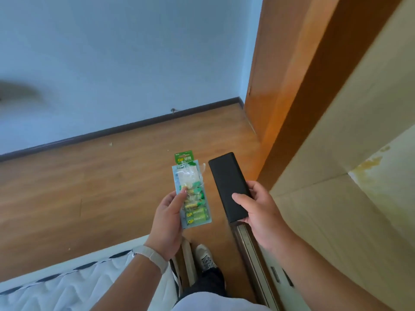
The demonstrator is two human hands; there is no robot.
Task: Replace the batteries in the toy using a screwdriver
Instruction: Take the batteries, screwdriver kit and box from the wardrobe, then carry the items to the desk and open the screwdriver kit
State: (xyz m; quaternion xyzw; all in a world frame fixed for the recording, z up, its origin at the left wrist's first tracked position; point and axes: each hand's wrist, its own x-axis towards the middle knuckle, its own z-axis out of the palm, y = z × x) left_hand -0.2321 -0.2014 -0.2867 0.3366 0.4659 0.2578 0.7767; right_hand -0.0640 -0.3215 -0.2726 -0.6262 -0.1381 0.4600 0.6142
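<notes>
My left hand (167,223) holds a green and yellow blister pack of batteries (192,194) upright, thumb pressed on its front; the clear plastic at the top of the pack is torn open. To its right, my right hand (258,212) grips the lower end of a long flat black case (226,182), thumb across its face. Both things are held above the wooden floor. No toy or screwdriver shows in the head view.
A white quilted mattress (67,286) fills the lower left. A pale cabinet (350,180) with a sliding-door rail (251,250) stands on the right, an orange wooden door (276,70) behind it. My shoe (204,257) is on the wooden floor (89,185).
</notes>
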